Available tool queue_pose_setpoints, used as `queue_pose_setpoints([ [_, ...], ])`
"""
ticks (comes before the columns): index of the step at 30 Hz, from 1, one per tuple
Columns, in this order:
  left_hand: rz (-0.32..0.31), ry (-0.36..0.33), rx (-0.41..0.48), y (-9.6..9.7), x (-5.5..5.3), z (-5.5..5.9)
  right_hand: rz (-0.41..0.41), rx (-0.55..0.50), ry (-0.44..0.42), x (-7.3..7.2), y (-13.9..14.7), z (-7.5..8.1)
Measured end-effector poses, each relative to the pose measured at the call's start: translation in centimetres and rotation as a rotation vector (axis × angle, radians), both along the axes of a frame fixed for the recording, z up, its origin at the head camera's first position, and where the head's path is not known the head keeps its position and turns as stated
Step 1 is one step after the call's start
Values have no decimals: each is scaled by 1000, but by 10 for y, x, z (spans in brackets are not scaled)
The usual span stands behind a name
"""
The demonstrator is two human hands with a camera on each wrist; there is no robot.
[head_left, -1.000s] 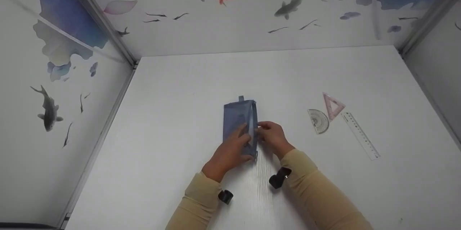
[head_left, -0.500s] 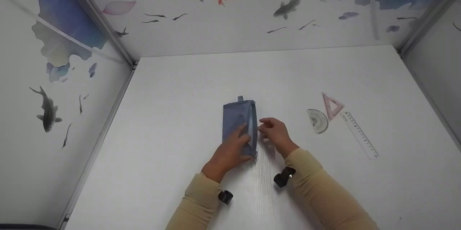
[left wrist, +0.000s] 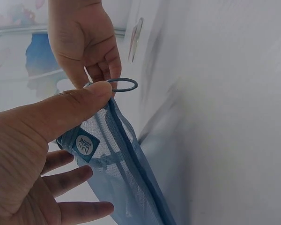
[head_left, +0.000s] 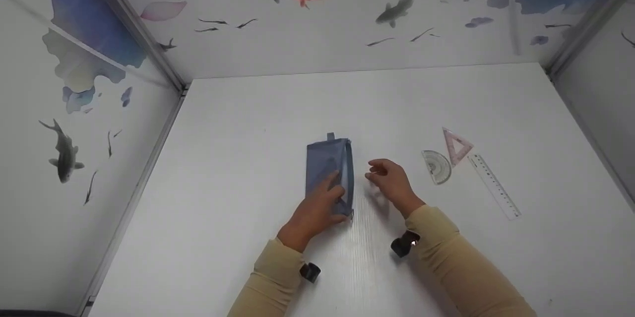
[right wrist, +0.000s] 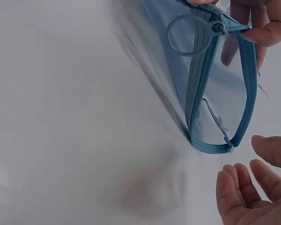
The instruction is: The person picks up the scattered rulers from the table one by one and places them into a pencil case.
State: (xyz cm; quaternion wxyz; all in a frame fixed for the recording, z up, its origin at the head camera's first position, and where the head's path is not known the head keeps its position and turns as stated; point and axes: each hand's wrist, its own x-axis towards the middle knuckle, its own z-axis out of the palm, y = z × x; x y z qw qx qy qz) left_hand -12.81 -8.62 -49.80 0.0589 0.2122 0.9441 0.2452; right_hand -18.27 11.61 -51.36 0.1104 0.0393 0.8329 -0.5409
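A blue mesh zip pouch point(head_left: 320, 158) stands on the white table, its zip side facing right. My left hand point(head_left: 315, 213) holds it near the close end, thumb at the end corner and fingers along the side. In the right wrist view the zip edges point(right wrist: 249, 70) gape apart, so the mouth is open. A round ring pull point(right wrist: 170, 40) hangs at the end beside the left hand. The left wrist view shows a small square label point(left wrist: 85, 145) with a white circle. My right hand point(head_left: 397, 185) is apart from the pouch, to its right, fingers loosely bent around nothing.
To the right lie a clear protractor point(head_left: 437, 167), a pink set square point(head_left: 451, 146) and a clear ruler point(head_left: 495, 187), close together on the table. White panels point(head_left: 317, 34) with painted fish border the table at the back and sides.
My right hand has drawn away from the pouch's zip side, moving right, and its fingers have loosened. The left hand and the pouch stay in place.
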Motion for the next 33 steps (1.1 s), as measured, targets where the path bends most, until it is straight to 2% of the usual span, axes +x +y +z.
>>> queue_pose_setpoints([
  [7,4,14,-13,0,1,0,38,114,70,1,10,3],
  [11,14,-6,-4,1,2,0,65,173,131,2,15,6],
  [15,24,-29,7,1,2,1,84,221,154,2,19,7],
  [22,21,-23,9,1,1,0,101,304,192,4,24,7],
  [33,21,-14,-2,2,2,-1,177,511,342,8,35,9],
])
